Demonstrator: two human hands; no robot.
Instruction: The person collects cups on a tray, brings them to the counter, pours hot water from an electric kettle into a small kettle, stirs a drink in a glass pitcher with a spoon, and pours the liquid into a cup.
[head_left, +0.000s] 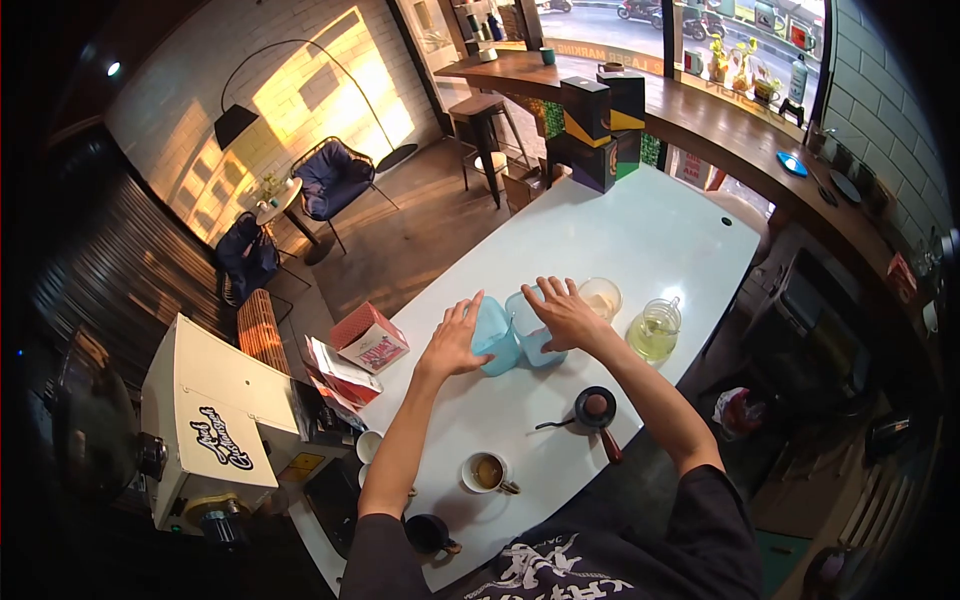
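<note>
Blue tubs [495, 342] stand close side by side on table [640, 230], between our left hand [453, 342] and right hand [563, 318]. Fingers of both hands spread apart; whether thumbs touch tubs, we cannot tell. Tubs look light: uneven push could tip one. Our right forearm [655, 400], swinging right, could knock bowl [602, 297] or spill jar [652, 338]. Dragging near, we could hit portafilter [592, 410] or cup [486, 472]. Pink box [372, 340] crowds left edge; right edge just past jar. Most room: far, toward black boxes [592, 160].

The hands [453, 340] are bare, the dark short-sleeved T-shirt [655, 535] printed in white.
</note>
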